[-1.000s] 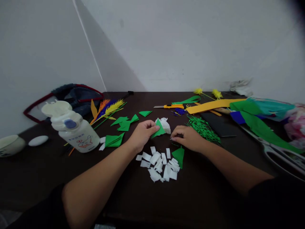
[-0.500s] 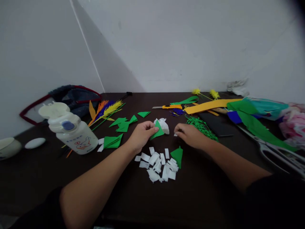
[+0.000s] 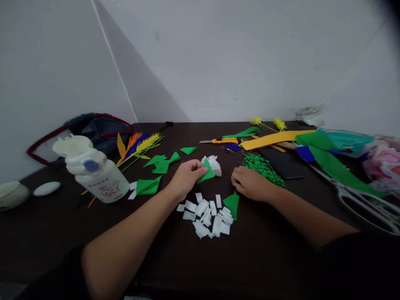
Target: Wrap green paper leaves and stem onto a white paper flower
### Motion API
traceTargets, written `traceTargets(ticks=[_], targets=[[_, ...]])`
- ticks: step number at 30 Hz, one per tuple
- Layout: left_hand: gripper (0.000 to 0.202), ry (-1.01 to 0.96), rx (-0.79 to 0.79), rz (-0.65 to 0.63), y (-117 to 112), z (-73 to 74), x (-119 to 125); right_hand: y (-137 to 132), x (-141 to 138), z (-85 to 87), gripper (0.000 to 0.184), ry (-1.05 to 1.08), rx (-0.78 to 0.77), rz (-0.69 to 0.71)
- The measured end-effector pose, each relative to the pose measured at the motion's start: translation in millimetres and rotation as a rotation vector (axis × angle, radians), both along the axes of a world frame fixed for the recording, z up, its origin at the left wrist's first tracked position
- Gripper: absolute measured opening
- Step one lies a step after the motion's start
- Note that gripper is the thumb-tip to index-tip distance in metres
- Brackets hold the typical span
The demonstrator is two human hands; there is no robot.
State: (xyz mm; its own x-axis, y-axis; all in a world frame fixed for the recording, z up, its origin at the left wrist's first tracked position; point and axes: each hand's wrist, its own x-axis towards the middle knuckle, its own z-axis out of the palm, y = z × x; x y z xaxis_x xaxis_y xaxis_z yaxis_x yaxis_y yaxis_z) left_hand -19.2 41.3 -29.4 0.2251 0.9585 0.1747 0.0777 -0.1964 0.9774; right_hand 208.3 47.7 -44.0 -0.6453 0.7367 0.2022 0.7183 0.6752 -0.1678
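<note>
Pinching a green paper triangle (image 3: 206, 171) between thumb and fingers, the left hand (image 3: 186, 178) was held just above the dark table (image 3: 175, 258), near its middle, with a crumpled white wad (image 3: 214, 163) touching the triangle's far edge. The right hand (image 3: 250, 183) was rested on the table just to the right, its fingers curled inward; whether anything small was held in that grip could not be told. A heap of white paper scraps (image 3: 208, 214) was spread just nearer the front edge, with a second green triangle (image 3: 233, 203) lying against its right side. For the step to be done well, it was judged that the pinched triangle should be held by one corner only, so that its face was left free, and that one white scrap should be lifted singly from the heap's edge, since the pieces overlapped and were likely to cling together. The glue bottle (image 3: 96, 177), lying tilted toward the left edge, was well apart. Green shredded strips (image 3: 262, 167) beside the right hand were best left undisturbed.
</note>
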Motion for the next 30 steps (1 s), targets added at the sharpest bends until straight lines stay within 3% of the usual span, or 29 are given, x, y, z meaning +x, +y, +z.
traceTargets(ticks=[2, 6, 14, 25, 30], targets=[[0.021, -0.003, -0.001, 0.000, 0, 0.6, 0, 1, 0, 0.1, 0.008, 0.107, -0.027, -0.081], [0.022, 0.006, 0.001, 0.001, -1, 0.8, 0, 4, 3, 4.8, 0.013, 0.528, -0.232, -0.253], [0.022, -0.010, -0.021, -0.007, -1, 0.4, 2, -2, -6, 2.9, 0.018, 0.961, -0.508, -0.224], [0.021, -0.092, -0.095, -0.060, -2, 0.0, 2, -12, -22, 10.6, 0.018, 1.032, -0.587, -0.275], [0.025, -0.290, -0.284, -0.191, -14, 8.5, 12, -13, -25, 13.0, 0.020, 0.904, -0.345, -0.345]])
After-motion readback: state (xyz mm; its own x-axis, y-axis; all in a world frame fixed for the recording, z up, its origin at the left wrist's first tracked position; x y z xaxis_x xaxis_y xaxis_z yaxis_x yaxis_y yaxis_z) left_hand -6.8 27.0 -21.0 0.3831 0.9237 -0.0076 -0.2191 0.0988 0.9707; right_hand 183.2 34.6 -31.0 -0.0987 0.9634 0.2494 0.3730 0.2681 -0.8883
